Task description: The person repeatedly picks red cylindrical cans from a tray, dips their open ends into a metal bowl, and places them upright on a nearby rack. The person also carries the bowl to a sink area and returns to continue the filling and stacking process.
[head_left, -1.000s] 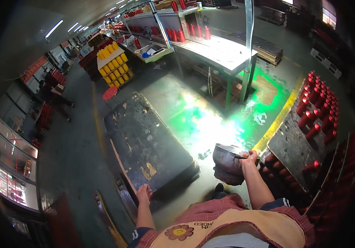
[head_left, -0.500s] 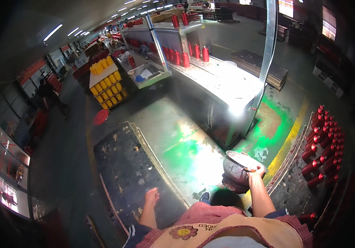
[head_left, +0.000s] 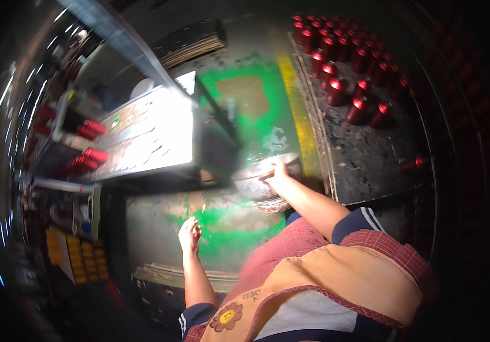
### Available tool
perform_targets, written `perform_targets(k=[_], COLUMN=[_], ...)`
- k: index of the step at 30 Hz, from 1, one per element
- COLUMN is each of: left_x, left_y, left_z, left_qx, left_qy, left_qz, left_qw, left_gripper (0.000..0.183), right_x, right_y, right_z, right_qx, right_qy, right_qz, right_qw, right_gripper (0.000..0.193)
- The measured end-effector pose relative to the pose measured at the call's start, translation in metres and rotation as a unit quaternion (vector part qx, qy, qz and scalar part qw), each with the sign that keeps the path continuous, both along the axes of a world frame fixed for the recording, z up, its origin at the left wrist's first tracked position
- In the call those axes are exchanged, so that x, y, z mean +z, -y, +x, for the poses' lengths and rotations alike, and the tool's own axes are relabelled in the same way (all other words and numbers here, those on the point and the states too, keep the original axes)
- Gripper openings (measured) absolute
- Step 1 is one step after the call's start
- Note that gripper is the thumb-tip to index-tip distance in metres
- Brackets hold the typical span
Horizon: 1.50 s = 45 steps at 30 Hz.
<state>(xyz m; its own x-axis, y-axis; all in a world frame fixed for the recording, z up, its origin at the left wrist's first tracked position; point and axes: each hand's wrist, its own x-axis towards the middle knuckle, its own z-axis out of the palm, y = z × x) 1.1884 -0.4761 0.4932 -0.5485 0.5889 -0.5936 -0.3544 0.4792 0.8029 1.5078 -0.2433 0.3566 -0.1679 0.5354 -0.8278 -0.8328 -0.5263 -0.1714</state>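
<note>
My right hand (head_left: 280,171) is closed on the upper edge of a worn, round grey tub (head_left: 256,185), in front of my body on the right. The tub has a pale, flat-looking top edge and a narrower ringed lower part; what is inside it cannot be made out. Farther left, my left hand (head_left: 190,235) is raised over the green-stained floor, its fingers loosely bent and apart, with nothing visible in it.
On the right, a dark platform (head_left: 359,165) bears many red bottles (head_left: 336,91), one lying near its edge. Ahead on the left stands a brightly lit bench (head_left: 159,131) with a metal post (head_left: 125,43) and more red bottles (head_left: 88,159). Yellow containers (head_left: 88,259) stand at lower left.
My view has swung to the right, so the red-bottle platform is now ahead and the bench lies left. The tub stays in my right hand, now with its top turned differently.
</note>
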Motion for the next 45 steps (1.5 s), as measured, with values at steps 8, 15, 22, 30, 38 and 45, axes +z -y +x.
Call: perform_targets(k=[8, 15, 22, 30, 38, 45], left_x=[-0.022, -0.049, -0.116, -0.143, -0.181, -0.182], left_y=[-0.132, -0.243, -0.356, -0.405, -0.406, -0.417], left_z=[0.062, 0.075, 0.045, 0.003, -0.013, 0.021], left_qx=[-0.124, -0.247, -0.305, -0.271, -0.413, -0.305], left_qy=[-0.014, 0.0, 0.018, 0.0, -0.092, -0.06], left_qz=[-0.219, -0.241, -0.229, -0.272, -0.269, -0.343], left_qw=[0.968, 0.939, 0.924, 0.923, 0.865, 0.887], left_gripper=[0.015, 0.017, 0.024, 0.011, 0.016, 0.027], right_x=[-0.001, -0.088, -0.173, -0.255, -0.354, -0.406], right_y=[-0.074, -0.185, -0.335, -0.42, -0.364, -0.262], right_z=[0.002, 0.03, 0.045, 0.07, 0.091, 0.107], right_qx=[0.037, -0.013, -0.054, -0.101, -0.128, 0.01], right_qy=[0.115, 0.106, 0.135, 0.154, 0.245, 0.261], right_qz=[-0.082, -0.039, -0.04, -0.016, 0.024, -0.084], right_qw=[0.989, 0.994, 0.989, 0.983, 0.961, 0.962], right_gripper=[0.024, 0.031, 0.042, 0.016, 0.019, 0.027])
